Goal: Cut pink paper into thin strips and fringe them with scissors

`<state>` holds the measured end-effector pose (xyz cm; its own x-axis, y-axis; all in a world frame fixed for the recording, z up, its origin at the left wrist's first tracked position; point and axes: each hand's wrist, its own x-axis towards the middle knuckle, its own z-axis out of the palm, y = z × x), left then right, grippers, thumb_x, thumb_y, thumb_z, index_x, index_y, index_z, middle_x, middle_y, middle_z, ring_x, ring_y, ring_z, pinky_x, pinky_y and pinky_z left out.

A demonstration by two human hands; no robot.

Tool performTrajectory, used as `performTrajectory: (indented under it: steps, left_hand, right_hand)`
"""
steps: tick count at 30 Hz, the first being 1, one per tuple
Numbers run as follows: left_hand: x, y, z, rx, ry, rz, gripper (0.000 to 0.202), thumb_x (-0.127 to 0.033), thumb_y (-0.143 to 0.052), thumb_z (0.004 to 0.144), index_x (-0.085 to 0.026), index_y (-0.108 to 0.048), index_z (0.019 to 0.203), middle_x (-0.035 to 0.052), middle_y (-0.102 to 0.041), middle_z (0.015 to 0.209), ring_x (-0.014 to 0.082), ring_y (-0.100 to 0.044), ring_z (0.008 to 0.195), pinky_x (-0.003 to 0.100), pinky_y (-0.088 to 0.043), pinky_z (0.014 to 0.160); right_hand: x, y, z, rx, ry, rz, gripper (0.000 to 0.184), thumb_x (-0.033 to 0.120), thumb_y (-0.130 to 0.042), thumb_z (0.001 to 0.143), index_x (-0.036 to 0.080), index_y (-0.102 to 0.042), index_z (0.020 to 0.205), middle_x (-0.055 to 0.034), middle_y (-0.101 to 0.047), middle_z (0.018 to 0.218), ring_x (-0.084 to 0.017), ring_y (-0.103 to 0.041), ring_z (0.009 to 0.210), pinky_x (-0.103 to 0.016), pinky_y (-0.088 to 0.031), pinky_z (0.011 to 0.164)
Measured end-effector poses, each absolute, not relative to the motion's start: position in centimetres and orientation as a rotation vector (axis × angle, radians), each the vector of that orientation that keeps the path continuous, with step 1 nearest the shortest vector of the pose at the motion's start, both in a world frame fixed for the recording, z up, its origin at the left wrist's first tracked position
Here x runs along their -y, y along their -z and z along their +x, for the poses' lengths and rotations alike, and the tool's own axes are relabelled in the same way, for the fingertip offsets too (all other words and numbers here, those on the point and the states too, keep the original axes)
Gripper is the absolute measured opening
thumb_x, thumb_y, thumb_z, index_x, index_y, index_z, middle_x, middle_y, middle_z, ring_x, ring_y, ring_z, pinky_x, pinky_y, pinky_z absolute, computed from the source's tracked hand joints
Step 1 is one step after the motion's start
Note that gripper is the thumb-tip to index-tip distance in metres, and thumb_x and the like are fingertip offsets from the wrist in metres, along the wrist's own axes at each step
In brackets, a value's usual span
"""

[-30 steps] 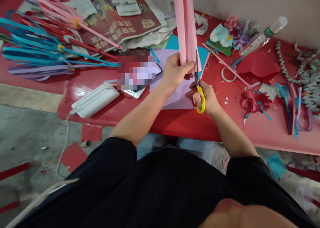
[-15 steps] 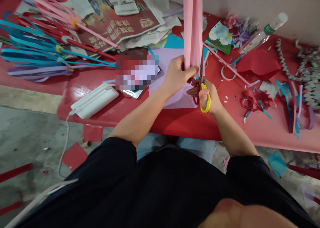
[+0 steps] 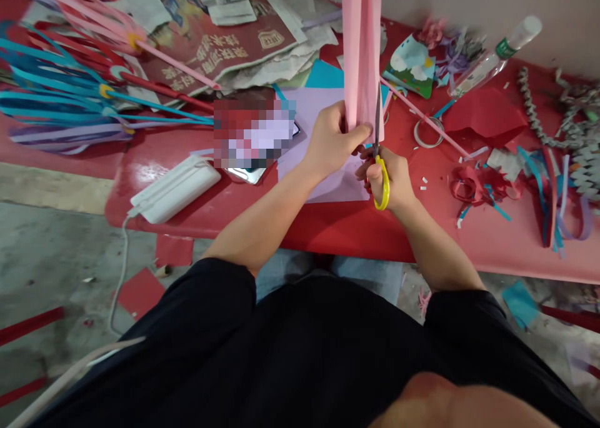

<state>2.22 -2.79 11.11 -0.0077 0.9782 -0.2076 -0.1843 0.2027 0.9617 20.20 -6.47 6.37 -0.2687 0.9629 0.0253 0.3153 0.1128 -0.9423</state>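
My left hand pinches the lower end of a long folded pink paper that stands upright and runs off the top of the view. My right hand grips yellow-handled scissors, whose blades point up along the paper's right edge. Both hands are above a lilac sheet lying on the red table.
A white power bank with a cable lies at the left table edge. Paper fans on sticks and newspapers fill the far left. A tape ring, a clear bottle, red paper and cut strips lie to the right.
The pink paper and both hands shifted slightly right, and the scissor blades moved up along the paper's right edge.
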Motion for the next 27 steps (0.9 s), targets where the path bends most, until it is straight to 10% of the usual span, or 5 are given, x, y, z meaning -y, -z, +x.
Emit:
performTrajectory:
  steps: [11,27]
  left_hand:
    - [2.6,-10.2,2.0,-1.119,-1.206,1.007,0.029,-0.015,-0.091,0.092,-0.025,-0.063,0.088,-0.0001,-0.067,0.079,0.0200,-0.072,0.074,0.030,-0.061,0.066]
    - [2.1,-8.9,1.9,-1.097,-1.229,1.114,0.023,-0.029,-0.088,0.095,-0.028,-0.065,0.090,0.0040,-0.070,0.083,0.0269,-0.072,0.083,0.042,-0.060,0.075]
  right_hand:
    - [6.8,-6.4,19.7,1.651,-1.083,-1.185,0.073,0.097,-0.058,0.103,0.025,-0.066,0.105,0.0019,-0.066,0.066,-0.015,-0.065,0.053,-0.030,-0.054,0.053]
    - [6.6,-6.6,19.6,1.614,-1.077,-1.274,0.077,0.102,-0.064,0.094,0.025,-0.065,0.098,0.0042,-0.061,0.060,-0.016,-0.063,0.047,-0.031,-0.053,0.049]
